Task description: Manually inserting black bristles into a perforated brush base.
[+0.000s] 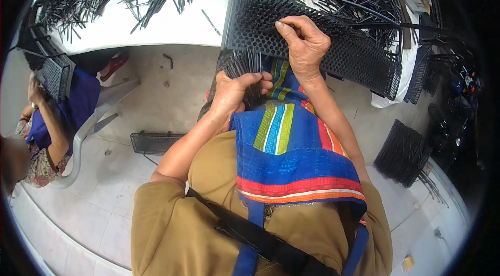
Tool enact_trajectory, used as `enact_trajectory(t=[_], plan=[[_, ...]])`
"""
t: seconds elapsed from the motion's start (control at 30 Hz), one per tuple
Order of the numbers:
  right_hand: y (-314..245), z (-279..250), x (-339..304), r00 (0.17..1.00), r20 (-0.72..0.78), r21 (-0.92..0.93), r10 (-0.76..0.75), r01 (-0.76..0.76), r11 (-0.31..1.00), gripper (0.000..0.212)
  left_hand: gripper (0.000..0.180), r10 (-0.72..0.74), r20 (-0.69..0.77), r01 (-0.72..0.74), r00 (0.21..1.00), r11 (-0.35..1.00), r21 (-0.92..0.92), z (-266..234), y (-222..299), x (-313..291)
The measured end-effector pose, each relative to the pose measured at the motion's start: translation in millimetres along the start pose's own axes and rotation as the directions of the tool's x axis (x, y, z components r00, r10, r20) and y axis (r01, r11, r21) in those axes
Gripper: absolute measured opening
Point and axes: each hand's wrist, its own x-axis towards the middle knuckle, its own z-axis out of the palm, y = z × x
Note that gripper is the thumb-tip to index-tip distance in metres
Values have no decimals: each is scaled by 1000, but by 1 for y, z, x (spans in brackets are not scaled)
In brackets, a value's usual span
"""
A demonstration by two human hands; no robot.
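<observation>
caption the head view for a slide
Left hand holds thin black sticks; right hand is over a perforated black tray.

Downward fisheye view from head height

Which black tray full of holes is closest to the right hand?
The long tray at the edge of the white-covered table: the right hand is right over it. The floor tray and co-worker's tray, both at left, are farther away.

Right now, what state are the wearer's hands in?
Left hand: closed around thin black sticks.
Right hand: pinched closed over black perforated panel; contents unclear.
</observation>
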Motion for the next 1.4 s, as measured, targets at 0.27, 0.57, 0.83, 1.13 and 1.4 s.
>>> enact_trajectory(t=[0.27,0.57,0.83,1.13,1.4], plan=[[-2,2,0,1000,15,-20,-4,4,1000,6,15,-91,3,91,996,996,3,-6,-3,10],[-6,4,1,997,40,-67,-63,66,996,6,15,-101,28,102,994,994,-34,-7,-5,12],[-4,7,1,998,57,-114,-41,47,992,5,17,-111,-3,111,994,994,-14,-5,-4,19],[-8,11,2,983,141,-210,-115,143,967,8,19,-106,4,106,994,994,-25,-11,-9,22],[-3,12,-2,966,178,-235,-189,229,945,9,18,-60,11,60,998,996,-64,-6,-5,19]])
